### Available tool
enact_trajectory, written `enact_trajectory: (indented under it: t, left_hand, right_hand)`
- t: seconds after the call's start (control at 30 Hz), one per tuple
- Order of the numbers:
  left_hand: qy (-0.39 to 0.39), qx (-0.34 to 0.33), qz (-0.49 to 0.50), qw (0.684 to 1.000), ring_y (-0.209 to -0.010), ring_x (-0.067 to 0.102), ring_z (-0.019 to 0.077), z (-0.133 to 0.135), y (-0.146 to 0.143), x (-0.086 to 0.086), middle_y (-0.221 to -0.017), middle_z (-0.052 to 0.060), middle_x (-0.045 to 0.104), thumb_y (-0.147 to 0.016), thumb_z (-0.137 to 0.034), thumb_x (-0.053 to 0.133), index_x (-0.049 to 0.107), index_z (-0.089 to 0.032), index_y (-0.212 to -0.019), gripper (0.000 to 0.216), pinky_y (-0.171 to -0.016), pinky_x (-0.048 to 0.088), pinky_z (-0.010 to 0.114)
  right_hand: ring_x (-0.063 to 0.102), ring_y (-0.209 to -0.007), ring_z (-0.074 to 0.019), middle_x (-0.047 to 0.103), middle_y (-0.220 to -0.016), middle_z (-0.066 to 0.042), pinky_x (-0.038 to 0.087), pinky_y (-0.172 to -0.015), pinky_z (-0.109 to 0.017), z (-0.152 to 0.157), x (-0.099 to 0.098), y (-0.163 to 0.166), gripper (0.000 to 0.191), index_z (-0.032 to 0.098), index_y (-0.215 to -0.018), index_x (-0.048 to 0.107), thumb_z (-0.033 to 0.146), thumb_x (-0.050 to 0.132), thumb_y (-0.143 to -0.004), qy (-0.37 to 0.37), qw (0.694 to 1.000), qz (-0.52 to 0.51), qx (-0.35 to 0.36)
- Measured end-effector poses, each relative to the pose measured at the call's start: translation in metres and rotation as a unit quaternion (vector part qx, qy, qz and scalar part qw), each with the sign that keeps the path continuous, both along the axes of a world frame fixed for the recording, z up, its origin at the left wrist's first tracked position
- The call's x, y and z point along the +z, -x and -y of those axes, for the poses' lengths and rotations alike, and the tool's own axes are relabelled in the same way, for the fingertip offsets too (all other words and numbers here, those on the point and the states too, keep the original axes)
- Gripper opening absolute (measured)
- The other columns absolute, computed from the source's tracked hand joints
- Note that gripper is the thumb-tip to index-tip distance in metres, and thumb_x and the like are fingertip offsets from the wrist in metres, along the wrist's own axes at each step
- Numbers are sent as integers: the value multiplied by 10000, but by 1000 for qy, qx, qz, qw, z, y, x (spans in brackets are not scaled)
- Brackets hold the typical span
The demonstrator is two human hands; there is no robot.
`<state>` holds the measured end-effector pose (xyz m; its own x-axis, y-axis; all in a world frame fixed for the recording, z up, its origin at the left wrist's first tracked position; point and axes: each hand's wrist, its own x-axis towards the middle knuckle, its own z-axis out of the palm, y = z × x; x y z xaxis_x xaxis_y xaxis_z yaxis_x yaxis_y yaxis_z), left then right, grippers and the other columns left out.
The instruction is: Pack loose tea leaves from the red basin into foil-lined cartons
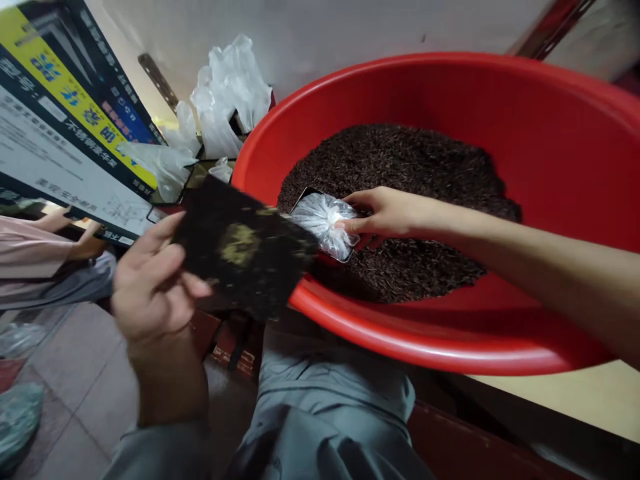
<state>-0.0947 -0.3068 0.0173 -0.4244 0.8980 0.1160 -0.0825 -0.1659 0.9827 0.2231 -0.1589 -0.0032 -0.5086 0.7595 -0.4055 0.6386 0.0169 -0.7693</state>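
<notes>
My left hand [155,287] pinches the edge of a black box lid [240,247], a flat square piece with a gold patch, slightly blurred. The lid is held up beside the rim of a big red basin [555,113]. Inside the basin lies a heap of dark, loose dry leaves that look like tea [400,160]. Over the heap, my right hand [375,213] grips a gathered clear plastic bag [320,217] with its thumb and fingers. The bag sits within a small, thin-rimmed box [345,257]; the bag's contents cannot be made out.
White plastic bags [233,93] stand in boxes behind the basin's left side. Large printed cartons [75,127] lean at the left. Another person's sleeve [35,247] shows beyond them. A green plastic bag [20,417] lies on the tiled floor [85,367]. My knee [330,387] is below the basin.
</notes>
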Motion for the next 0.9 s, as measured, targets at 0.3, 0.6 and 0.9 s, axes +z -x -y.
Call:
enact_trajectory:
  t: [0.3,0.6,0.9]
  left_hand:
    - [126,-170,-243,947,-520,698,192,-73,-77,-3,-595,-2,689,-783,-417,801,706,-105,-1362,665,-383,469,215]
    - [84,-146,-580,797,-799,671,194,-67,-83,10,-1082,48,719,-845,-433,769,684,-212,-1318,529,-875,603,367]
    - [71,-152,-660,732,-862,692,183,-69,-81,3,-1142,76,610,-902,-397,752,743,-184,-1244,404,-954,607,389]
  right_hand:
    - [743,-718,-173,778,-1166,-83,620,-588,-270,-23,-18,-9,483,231,-1240,668,378,785,-794,108,993,-7,40]
    - [747,-744,-171,735,-978,-22,638,-678,-307,-22,-17,-14,413,244,-1114,499,235,748,-784,125,981,-147,31]
    - [774,-1027,-218,764,-1150,-63,650,-770,-325,-25,16,-43,589,228,-1296,630,378,838,-766,143,975,-129,111]
